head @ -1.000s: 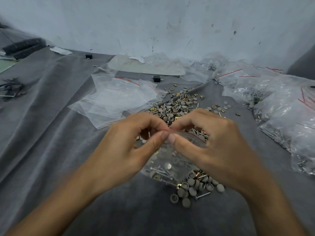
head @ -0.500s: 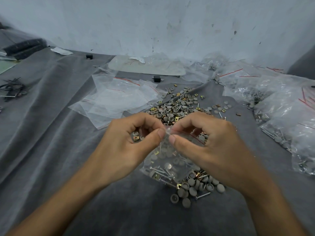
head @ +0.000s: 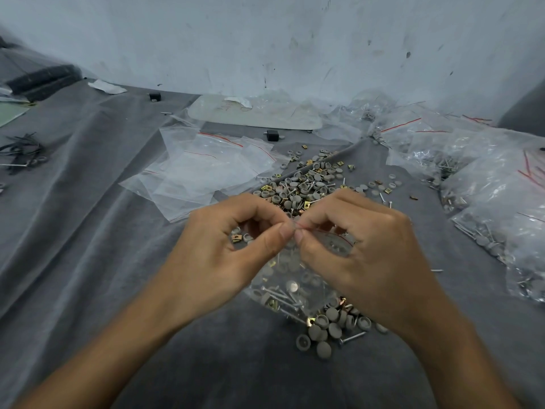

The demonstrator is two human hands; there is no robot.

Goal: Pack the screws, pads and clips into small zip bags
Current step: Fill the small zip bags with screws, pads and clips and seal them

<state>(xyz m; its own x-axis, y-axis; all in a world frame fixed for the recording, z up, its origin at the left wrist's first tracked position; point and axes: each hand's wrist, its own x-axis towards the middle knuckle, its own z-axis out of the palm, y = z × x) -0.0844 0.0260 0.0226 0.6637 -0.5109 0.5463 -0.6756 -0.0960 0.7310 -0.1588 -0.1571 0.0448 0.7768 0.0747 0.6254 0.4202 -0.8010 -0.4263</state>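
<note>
A small clear zip bag (head: 290, 286) with a red seal line hangs between my hands, holding screws, grey round pads and a brass clip. My left hand (head: 227, 249) pinches its top edge from the left with thumb and forefinger. My right hand (head: 356, 249) pinches the same edge from the right, thumb tips almost touching. Just beneath the bag lies a small heap of grey pads (head: 330, 326) with a screw. A larger heap of pads, screws and brass clips (head: 309, 184) lies on the grey cloth behind my hands.
A stack of empty zip bags (head: 203, 169) lies at the back left. Filled bags (head: 495, 196) pile up along the right. A pale flat board (head: 253, 115) sits by the wall, with small black blocks (head: 272, 135) near it. Dark ties (head: 20, 149) lie far left.
Both hands have held their pinch on the bag's top edge and shifted slightly; the bag hangs in much the same place.
</note>
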